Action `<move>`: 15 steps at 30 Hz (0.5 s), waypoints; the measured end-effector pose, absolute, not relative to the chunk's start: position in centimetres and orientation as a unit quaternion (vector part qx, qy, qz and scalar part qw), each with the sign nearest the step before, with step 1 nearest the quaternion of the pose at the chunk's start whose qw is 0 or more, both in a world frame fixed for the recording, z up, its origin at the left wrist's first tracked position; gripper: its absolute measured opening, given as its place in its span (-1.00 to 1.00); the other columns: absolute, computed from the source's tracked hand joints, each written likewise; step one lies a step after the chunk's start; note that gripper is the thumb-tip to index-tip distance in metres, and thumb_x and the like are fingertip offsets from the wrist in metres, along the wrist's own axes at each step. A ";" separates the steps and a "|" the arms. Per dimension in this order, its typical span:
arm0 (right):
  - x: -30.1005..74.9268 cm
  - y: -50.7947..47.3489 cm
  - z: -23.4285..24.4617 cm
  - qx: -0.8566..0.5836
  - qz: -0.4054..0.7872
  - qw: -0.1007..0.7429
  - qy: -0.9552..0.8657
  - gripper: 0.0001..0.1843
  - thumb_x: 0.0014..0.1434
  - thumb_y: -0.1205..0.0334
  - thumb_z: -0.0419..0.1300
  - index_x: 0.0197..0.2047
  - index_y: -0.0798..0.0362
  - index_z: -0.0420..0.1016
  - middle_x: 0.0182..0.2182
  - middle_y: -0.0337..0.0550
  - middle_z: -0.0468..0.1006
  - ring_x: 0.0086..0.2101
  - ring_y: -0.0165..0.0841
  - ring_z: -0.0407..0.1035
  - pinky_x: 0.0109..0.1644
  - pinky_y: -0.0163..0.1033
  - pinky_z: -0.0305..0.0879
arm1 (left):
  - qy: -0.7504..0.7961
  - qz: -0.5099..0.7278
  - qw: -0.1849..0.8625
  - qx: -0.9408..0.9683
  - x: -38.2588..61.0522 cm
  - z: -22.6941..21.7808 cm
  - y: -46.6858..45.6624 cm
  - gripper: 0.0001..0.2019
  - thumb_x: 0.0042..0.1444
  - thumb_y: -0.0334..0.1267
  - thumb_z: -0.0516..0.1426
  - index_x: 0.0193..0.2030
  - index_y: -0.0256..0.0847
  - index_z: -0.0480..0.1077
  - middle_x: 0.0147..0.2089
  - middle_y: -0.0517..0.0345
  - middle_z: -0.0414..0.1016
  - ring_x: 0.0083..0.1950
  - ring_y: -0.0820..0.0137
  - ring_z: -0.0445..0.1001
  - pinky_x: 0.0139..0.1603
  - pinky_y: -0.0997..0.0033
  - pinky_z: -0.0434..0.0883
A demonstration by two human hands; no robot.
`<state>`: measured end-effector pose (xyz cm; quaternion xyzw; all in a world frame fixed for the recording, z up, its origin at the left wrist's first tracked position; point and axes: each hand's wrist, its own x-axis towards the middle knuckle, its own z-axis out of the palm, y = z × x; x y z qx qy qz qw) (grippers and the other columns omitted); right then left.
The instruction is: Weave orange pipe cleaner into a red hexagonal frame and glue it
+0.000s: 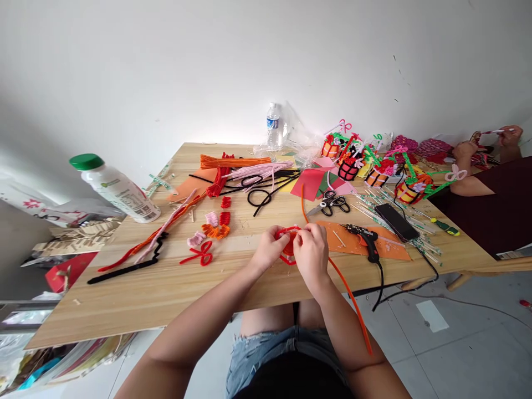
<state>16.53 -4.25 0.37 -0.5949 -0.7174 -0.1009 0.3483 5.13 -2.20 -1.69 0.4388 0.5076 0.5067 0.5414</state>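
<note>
Nearest you, one long orange pipe cleaner (pixel 353 306) hangs off the tabletop (pixel 166 293) edge and runs up under your right hand (pixel 312 256). Your two hands meet at the near edge. Your left hand (pixel 269 250) and your right are both closed, fingertips pinched on one red pipe-cleaner piece (pixel 286 247), which sits between them just above the wood.

Left of your hands lie six small bent shapes, among them a red bow (pixel 201 254) and an orange curl (pixel 216 230). To the right lie one glue gun (pixel 368 241), one pair of scissors (pixel 332 203) and one phone (pixel 397 221).

Farther back stand four small decorated baskets (pixel 349 164) and two bottles: a green-capped one (pixel 116 189) tilted at the left and a water bottle (pixel 273 125) by the wall. At the far right, another person's two hands (pixel 463 149) hold something small; you cannot tell what.
</note>
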 end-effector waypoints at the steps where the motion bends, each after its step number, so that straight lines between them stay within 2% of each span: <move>1: 16.5 -4.2 0.3 -0.593 -0.103 0.349 -0.718 -0.77 0.13 0.48 0.10 -0.47 0.07 0.48 -0.32 -0.03 0.45 -0.22 -0.24 0.25 -0.17 -0.20 0.30 | 0.511 0.508 0.530 0.447 5.1 -1.8 -2.2 -0.76 -0.10 -0.14 0.25 -0.43 -0.27 0.37 -0.56 0.27 0.37 -0.55 0.52 0.33 -0.52 0.53 0.29; 9: 16.5 -3.9 -0.1 -0.600 -0.122 0.345 -0.711 -0.77 0.18 0.43 0.10 -0.46 0.07 0.50 -0.32 -0.05 0.46 -0.22 -0.24 0.27 -0.20 -0.22 0.28 | 0.513 0.509 0.487 0.490 5.0 -2.2 -2.1 -0.78 -0.05 -0.13 0.21 -0.37 -0.26 0.38 -0.54 0.25 0.40 -0.51 0.50 0.34 -0.50 0.53 0.28; 15: 17.2 -3.8 0.1 -0.561 -0.058 0.406 -0.719 -0.80 0.17 0.41 0.11 -0.39 0.07 0.54 -0.29 -0.04 0.44 -0.21 -0.26 0.30 -0.13 -0.18 0.34 | 0.509 0.498 0.574 0.404 5.2 -1.8 -1.8 -0.75 -0.08 -0.12 0.20 -0.34 -0.23 0.32 -0.52 0.22 0.42 -0.53 0.46 0.38 -0.53 0.50 0.31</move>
